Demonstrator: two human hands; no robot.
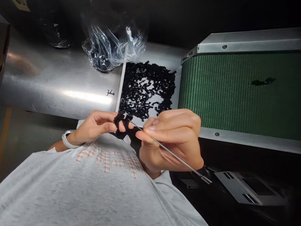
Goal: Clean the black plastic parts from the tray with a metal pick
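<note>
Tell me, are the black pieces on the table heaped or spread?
Spread: the black pieces lie thin, with white sheet showing through gaps.

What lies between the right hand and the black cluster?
Head view: only the thin metal rod, running from the right hand into the black cluster.

A clump of small black pieces [120, 126], tightly bunched and ragged, sits pinched in the fingertips of the left hand [96, 126]. A thin, straight metal rod [175, 157] slants through the right hand [171, 141], its tip touching the clump.
</note>
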